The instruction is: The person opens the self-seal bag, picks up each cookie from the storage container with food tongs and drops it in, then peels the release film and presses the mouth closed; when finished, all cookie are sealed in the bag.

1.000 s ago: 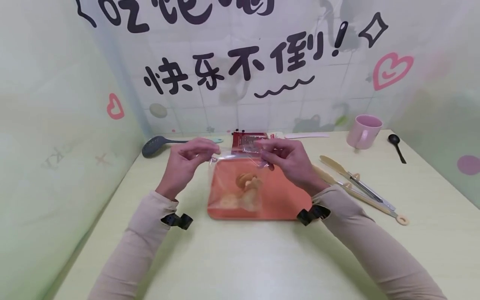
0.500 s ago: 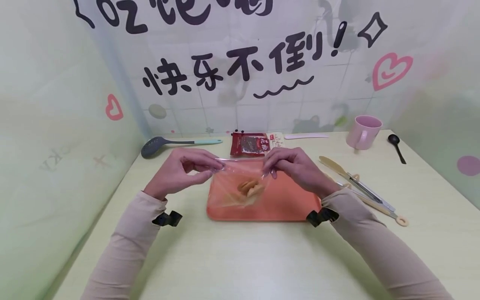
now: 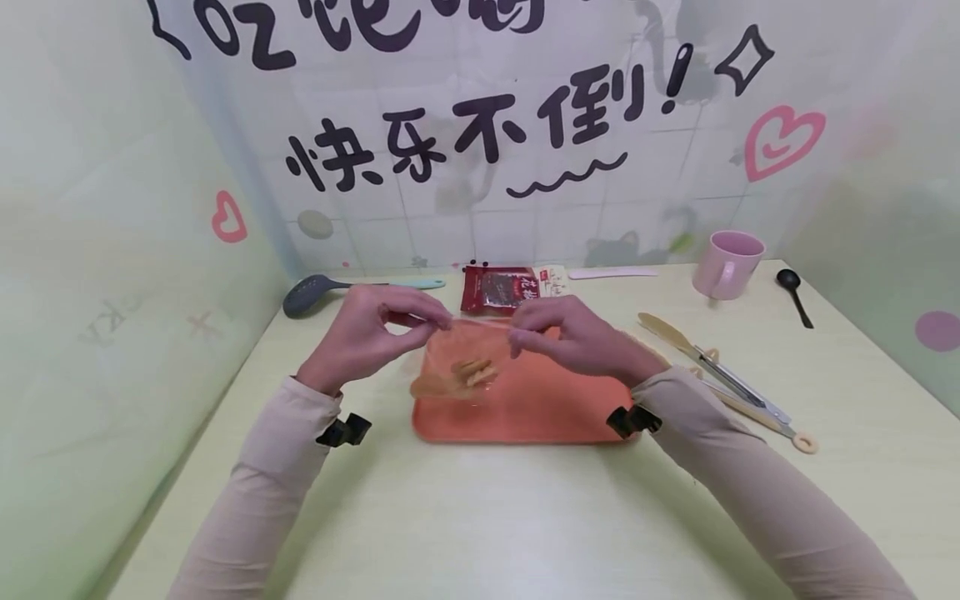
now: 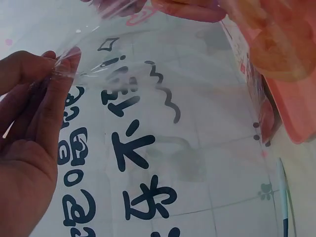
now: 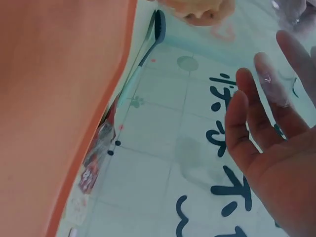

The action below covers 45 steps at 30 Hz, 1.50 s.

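A clear plastic bag [image 3: 487, 323] with several tan, baked-looking food pieces [image 3: 474, 372] in it hangs above the left part of an orange tray [image 3: 555, 408]. My left hand [image 3: 375, 329] pinches the bag's upper edge between thumb and fingers, seen close in the left wrist view as the left hand [image 4: 37, 106]. My right hand [image 3: 577, 337] is at the bag's right upper edge. In the right wrist view, the right hand [image 5: 276, 133] has its fingers spread apart, with shiny plastic beside them. One lumpy food piece [image 5: 202, 10] shows at the top there.
Behind the tray lie a red food packet [image 3: 501, 289], a grey slotted spoon [image 3: 311, 293] and a pink flat utensil [image 3: 613, 272]. To the right are tongs [image 3: 731, 383], a pink mug [image 3: 727, 265] and a small black spoon [image 3: 791, 292]. A printed sheet stands behind the table.
The bag has shifted left with its food pieces, and its lower end has swung out past the tray's left edge. My right hand has come closer to the left hand.
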Each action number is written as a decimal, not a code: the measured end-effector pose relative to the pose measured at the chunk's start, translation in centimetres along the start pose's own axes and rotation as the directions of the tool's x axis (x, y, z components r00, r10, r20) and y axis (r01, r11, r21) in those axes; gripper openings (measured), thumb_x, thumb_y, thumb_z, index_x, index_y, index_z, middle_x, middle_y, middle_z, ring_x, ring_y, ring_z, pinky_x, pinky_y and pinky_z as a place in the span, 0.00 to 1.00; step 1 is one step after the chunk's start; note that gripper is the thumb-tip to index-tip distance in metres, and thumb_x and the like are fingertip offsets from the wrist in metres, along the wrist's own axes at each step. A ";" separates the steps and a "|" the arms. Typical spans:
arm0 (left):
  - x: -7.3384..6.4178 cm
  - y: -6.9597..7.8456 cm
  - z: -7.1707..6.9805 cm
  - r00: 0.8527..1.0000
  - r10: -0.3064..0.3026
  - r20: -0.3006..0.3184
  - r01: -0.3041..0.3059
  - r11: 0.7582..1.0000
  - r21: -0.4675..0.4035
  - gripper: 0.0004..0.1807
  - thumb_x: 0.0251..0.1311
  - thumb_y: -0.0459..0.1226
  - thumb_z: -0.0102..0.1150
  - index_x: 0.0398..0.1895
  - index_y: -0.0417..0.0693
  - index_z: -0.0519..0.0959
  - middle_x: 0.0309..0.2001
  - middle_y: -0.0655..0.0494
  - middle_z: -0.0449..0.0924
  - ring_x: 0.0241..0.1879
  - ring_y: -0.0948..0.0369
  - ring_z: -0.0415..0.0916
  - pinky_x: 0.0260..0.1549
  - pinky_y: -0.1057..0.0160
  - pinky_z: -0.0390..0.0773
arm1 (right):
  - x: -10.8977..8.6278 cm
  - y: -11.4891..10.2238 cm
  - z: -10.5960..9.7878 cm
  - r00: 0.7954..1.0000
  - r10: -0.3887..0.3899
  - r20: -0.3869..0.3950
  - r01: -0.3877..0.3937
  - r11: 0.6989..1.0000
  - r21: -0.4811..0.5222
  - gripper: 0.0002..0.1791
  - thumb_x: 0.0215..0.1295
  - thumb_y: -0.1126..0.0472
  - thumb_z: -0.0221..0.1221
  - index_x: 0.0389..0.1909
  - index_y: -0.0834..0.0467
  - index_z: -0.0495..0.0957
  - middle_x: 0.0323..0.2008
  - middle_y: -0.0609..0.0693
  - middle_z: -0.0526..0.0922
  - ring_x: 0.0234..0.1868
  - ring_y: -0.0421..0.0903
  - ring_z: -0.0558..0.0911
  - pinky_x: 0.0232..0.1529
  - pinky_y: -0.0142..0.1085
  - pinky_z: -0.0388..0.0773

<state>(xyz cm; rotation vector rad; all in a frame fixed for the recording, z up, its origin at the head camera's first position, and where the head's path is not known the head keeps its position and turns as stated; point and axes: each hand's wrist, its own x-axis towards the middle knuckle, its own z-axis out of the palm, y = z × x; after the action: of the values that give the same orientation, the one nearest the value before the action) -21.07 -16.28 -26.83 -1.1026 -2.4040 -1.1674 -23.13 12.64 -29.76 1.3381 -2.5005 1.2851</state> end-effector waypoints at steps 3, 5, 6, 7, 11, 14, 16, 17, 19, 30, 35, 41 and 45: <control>0.4 0.2 -0.1 1.000 0.002 0.013 -0.002 1.000 0.029 0.12 0.59 0.24 0.62 0.39 0.47 0.89 0.39 0.56 0.90 0.38 0.64 0.86 0.40 0.70 0.86 | 1.5 -0.7 0.5 0.998 -0.027 0.048 0.028 1.000 -0.008 0.13 0.74 0.63 0.55 0.33 0.53 0.88 0.43 0.50 0.87 0.43 0.42 0.81 0.37 0.37 0.80; 0.4 0.3 -0.1 1.000 -0.004 0.019 0.003 0.999 0.033 0.12 0.59 0.24 0.62 0.39 0.46 0.89 0.39 0.56 0.90 0.37 0.63 0.86 0.41 0.70 0.86 | 2.6 -1.2 0.9 0.996 -0.051 0.069 0.051 0.999 0.003 0.13 0.75 0.63 0.54 0.36 0.54 0.88 0.45 0.50 0.87 0.45 0.42 0.82 0.40 0.37 0.81; 0.4 0.3 -0.1 1.000 -0.007 0.021 0.006 0.999 0.035 0.12 0.60 0.24 0.62 0.39 0.46 0.89 0.39 0.56 0.90 0.37 0.63 0.86 0.41 0.70 0.86 | 3.1 -1.5 1.2 0.995 -0.066 0.076 0.066 0.998 0.006 0.13 0.75 0.63 0.54 0.37 0.54 0.88 0.45 0.50 0.87 0.44 0.43 0.82 0.41 0.37 0.81; 0.4 0.3 -0.2 1.000 -0.011 0.022 0.010 0.999 0.034 0.12 0.60 0.24 0.62 0.40 0.46 0.89 0.39 0.56 0.90 0.38 0.64 0.86 0.42 0.69 0.86 | 3.6 -1.6 1.4 0.993 -0.084 0.080 0.083 0.996 0.007 0.13 0.75 0.63 0.53 0.38 0.54 0.88 0.45 0.49 0.88 0.44 0.43 0.83 0.41 0.37 0.81; -0.1 0.1 -0.7 1.000 -0.018 0.015 0.017 0.999 0.036 0.12 0.61 0.25 0.62 0.42 0.48 0.89 0.41 0.55 0.89 0.40 0.66 0.85 0.44 0.70 0.85 | 4.7 -2.1 2.1 0.990 -0.122 0.068 0.124 0.992 -0.027 0.10 0.74 0.62 0.57 0.42 0.54 0.88 0.42 0.47 0.90 0.39 0.41 0.85 0.41 0.35 0.83; -0.8 -0.3 -1.4 1.000 0.002 -0.030 -0.001 1.000 0.018 0.13 0.59 0.23 0.63 0.41 0.47 0.89 0.41 0.52 0.89 0.39 0.69 0.85 0.44 0.71 0.85 | 4.4 -2.0 2.2 0.993 -0.114 0.031 0.116 0.991 -0.062 0.07 0.68 0.65 0.63 0.41 0.56 0.89 0.38 0.48 0.90 0.35 0.39 0.86 0.38 0.33 0.85; -1.3 -0.6 -1.8 0.998 0.028 -0.052 -0.028 1.000 -0.011 0.13 0.58 0.21 0.64 0.41 0.44 0.88 0.41 0.49 0.89 0.38 0.69 0.85 0.44 0.70 0.85 | 3.8 -1.8 2.2 0.995 -0.103 0.004 0.103 0.992 -0.068 0.06 0.65 0.67 0.65 0.39 0.57 0.90 0.36 0.48 0.91 0.33 0.39 0.87 0.37 0.32 0.85; -1.5 -0.8 -1.9 0.998 0.036 -0.056 -0.038 0.999 -0.037 0.13 0.57 0.21 0.64 0.41 0.43 0.88 0.41 0.47 0.89 0.38 0.69 0.85 0.44 0.69 0.86 | 3.3 -1.7 2.1 0.995 -0.104 -0.010 0.103 0.992 -0.071 0.07 0.63 0.68 0.66 0.38 0.57 0.90 0.35 0.48 0.91 0.33 0.38 0.87 0.37 0.31 0.86; -1.8 -1.2 -2.0 0.998 0.047 -0.043 -0.049 0.996 -0.070 0.13 0.58 0.21 0.65 0.42 0.42 0.88 0.41 0.45 0.89 0.40 0.68 0.86 0.45 0.68 0.86 | 2.3 -1.6 2.1 0.995 -0.101 -0.026 0.099 0.993 -0.060 0.07 0.61 0.70 0.67 0.37 0.57 0.90 0.35 0.48 0.91 0.33 0.38 0.88 0.36 0.30 0.85; -3.6 -1.6 -3.4 0.999 0.036 -0.028 -0.038 0.995 -0.087 0.15 0.56 0.18 0.64 0.43 0.40 0.87 0.42 0.57 0.89 0.43 0.67 0.87 0.45 0.68 0.86 | 1.0 -1.6 3.7 0.996 -0.080 -0.040 0.086 0.981 0.174 0.11 0.64 0.73 0.63 0.44 0.61 0.88 0.40 0.54 0.91 0.38 0.40 0.91 0.40 0.34 0.88; -4.4 -1.4 -5.1 1.000 0.017 -0.016 -0.017 0.999 -0.050 0.17 0.58 0.16 0.59 0.43 0.39 0.87 0.42 0.64 0.89 0.40 0.67 0.87 0.43 0.70 0.85 | 2.1 -2.2 4.5 0.999 -0.017 0.037 0.009 0.977 0.211 0.12 0.67 0.71 0.62 0.48 0.59 0.88 0.42 0.52 0.91 0.39 0.39 0.90 0.40 0.36 0.88; -5.1 -1.1 -6.9 0.999 -0.049 -0.024 0.050 0.998 0.047 0.18 0.60 0.16 0.56 0.43 0.40 0.87 0.43 0.57 0.88 0.39 0.65 0.87 0.43 0.73 0.84 | 3.7 -2.9 5.9 0.997 0.037 0.071 -0.057 0.952 0.302 0.14 0.68 0.73 0.58 0.51 0.61 0.86 0.45 0.55 0.90 0.41 0.44 0.91 0.43 0.37 0.88; -5.8 -1.3 -7.5 0.995 -0.094 -0.045 0.098 0.992 0.084 0.18 0.60 0.17 0.56 0.43 0.43 0.88 0.42 0.58 0.88 0.38 0.66 0.87 0.43 0.73 0.84 | 4.4 -3.0 7.0 0.997 0.057 0.057 -0.075 0.918 0.390 0.13 0.68 0.74 0.58 0.50 0.66 0.85 0.46 0.60 0.89 0.45 0.53 0.90 0.44 0.39 0.88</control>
<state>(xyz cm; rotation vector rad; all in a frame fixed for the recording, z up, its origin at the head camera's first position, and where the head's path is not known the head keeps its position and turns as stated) -18.76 -25.48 -25.65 -0.9373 -2.4750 -1.0924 -21.46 4.03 -30.78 1.3667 -2.4195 1.8706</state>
